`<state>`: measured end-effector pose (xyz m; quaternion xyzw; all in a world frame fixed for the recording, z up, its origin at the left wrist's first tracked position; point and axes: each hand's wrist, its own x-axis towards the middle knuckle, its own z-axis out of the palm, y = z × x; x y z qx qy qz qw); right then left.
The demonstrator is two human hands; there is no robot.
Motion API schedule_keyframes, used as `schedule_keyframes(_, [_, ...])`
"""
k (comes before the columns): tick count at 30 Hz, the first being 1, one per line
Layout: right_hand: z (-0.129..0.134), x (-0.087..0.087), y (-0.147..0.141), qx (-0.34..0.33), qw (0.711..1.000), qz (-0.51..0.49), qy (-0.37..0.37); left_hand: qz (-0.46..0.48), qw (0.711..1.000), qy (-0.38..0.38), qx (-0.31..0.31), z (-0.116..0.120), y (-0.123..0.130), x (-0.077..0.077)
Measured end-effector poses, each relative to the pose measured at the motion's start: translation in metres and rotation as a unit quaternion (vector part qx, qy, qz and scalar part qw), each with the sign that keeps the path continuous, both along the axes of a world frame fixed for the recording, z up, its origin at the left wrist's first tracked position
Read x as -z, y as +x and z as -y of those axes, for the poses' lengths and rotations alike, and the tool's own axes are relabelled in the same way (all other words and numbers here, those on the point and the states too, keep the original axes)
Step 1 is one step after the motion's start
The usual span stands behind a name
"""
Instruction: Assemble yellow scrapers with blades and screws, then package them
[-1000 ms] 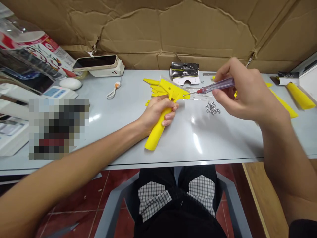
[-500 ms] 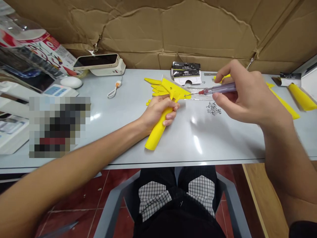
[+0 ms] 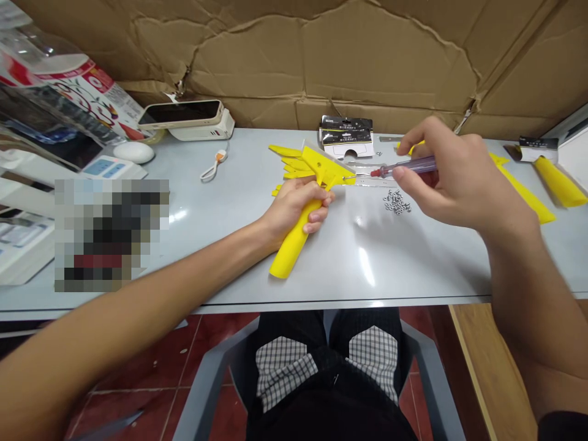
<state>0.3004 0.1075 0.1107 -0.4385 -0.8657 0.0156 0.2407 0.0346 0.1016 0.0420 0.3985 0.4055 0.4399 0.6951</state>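
Yellow plastic tool [image 3: 289,251] on grey table [image 3: 367,263], at 12 o'clock from the lap | left hand [image 3: 294,208] clenched round its handle, bracing it | right hand [image 3: 459,177] pinching screwdriver [image 3: 404,166], tip meeting the tool's head from 3 o'clock | small screws [image 3: 396,202] within reach at the head's 4 o'clock

On my feed, the person's black cloth trousers [image 3: 290,328] fill the bottom centre of the frame, with black-and-white gingham check panels [image 3: 285,375] over both thighs. A black fabric sleeve [image 3: 563,426] edges in at the lower right corner; the left hand [image 3: 294,211] and right hand [image 3: 454,177] are bare.
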Motion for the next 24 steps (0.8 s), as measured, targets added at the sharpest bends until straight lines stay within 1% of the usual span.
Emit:
schedule_keyframes(3, [0.0034, -0.0018, 0.0001, -0.016, 1.000, -0.019, -0.015, 0.008, 1.000, 0.004, -0.007, 0.0008, 0.0011, -0.0006])
schedule_keyframes(5, [0.0031, -0.0019, 0.0005, -0.019, 1.000, -0.019, -0.008, 0.013, 1.000, 0.001, -0.008, 0.0012, 0.0016, -0.0007])
schedule_keyframes(10, [-0.0007, -0.0007, 0.0001, 0.017, 0.999, 0.009, 0.032, 0.012, 1.000, 0.007, -0.003, 0.0015, 0.0021, -0.0002])
schedule_keyframes(13, [0.0006, -0.0012, -0.0009, 0.006, 1.000, 0.009, 0.025, 0.011, 1.000, 0.008, -0.004, 0.0017, 0.0022, -0.0003])
schedule_keyframes(18, [0.0036, -0.0016, 0.0016, -0.003, 1.000, 0.002, -0.020, 0.013, 1.000, 0.005, -0.003, 0.0015, 0.0021, -0.0006])
schedule_keyframes(19, [0.0034, -0.0013, 0.0026, -0.009, 1.000, 0.001, -0.019, 0.015, 1.000, 0.005, -0.004, 0.0014, 0.0019, -0.0005])
schedule_keyframes(21, [0.0022, -0.0008, 0.0042, -0.016, 1.000, -0.001, -0.004, 0.017, 1.000, 0.005, -0.006, 0.0010, 0.0016, 0.0000])
schedule_keyframes(24, [0.0007, -0.0013, 0.0050, -0.005, 1.000, 0.009, 0.016, 0.018, 1.000, 0.005, -0.006, 0.0007, 0.0013, 0.0008])
